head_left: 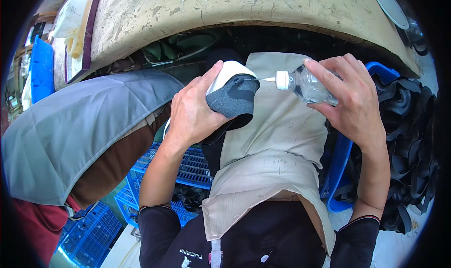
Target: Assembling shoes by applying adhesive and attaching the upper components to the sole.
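A beige worktop (225, 7) spreads across twelve o'clock, its surface marked with stains. At nine o'clock there is a grey-blue cloth (94, 132) over a neighbour's lap. The wearer's beige apron (277, 136) covers the lap from the centre to six o'clock. At three o'clock lies a heap of black pieces (404, 141). The right hand (347, 87), toward two o'clock, is half closed around a clear bottle. The left hand (195, 106), at ten o'clock, curls its fingers and grips a grey-and-white shaped piece (230, 96), which is near the centre toward twelve. The bottle (312, 85) lies sideways, and its thin nozzle (268, 79) points to nine, over the piece; whether it touches, one cannot tell.
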`<state>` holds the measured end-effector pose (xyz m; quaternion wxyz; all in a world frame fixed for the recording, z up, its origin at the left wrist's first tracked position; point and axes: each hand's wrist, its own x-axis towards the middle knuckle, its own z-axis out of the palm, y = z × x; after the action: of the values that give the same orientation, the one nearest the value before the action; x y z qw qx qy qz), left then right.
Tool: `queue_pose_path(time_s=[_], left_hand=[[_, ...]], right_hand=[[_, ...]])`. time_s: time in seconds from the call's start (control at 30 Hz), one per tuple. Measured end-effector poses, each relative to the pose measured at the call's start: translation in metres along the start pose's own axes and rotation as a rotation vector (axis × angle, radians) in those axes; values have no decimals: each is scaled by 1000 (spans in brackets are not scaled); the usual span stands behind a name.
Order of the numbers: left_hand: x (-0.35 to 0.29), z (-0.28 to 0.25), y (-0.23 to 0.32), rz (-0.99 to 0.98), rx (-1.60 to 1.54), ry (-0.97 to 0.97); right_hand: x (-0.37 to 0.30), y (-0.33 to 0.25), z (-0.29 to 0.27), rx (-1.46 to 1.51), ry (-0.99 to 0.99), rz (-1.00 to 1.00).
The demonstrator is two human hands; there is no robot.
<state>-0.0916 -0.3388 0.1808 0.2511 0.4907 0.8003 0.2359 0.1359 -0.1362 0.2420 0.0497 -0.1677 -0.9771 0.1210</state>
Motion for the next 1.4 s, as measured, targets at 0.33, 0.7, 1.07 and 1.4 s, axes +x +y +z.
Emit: queue_pose_path(time_s=[0.33, 0.7, 1.07, 1.4], left_hand=[[1, -1, -2, -138, -105, -72], [2, -2, 5, -188, -168, -110], [23, -22, 28, -69, -550, -27], [57, -19, 84, -73, -1107, 91]], right_hand=[[-8, 1, 5, -20, -46, 27], [-13, 2, -2, -17, -66, 72], [1, 17, -45, 309, 149, 249], [74, 100, -74, 842, 828, 484]])
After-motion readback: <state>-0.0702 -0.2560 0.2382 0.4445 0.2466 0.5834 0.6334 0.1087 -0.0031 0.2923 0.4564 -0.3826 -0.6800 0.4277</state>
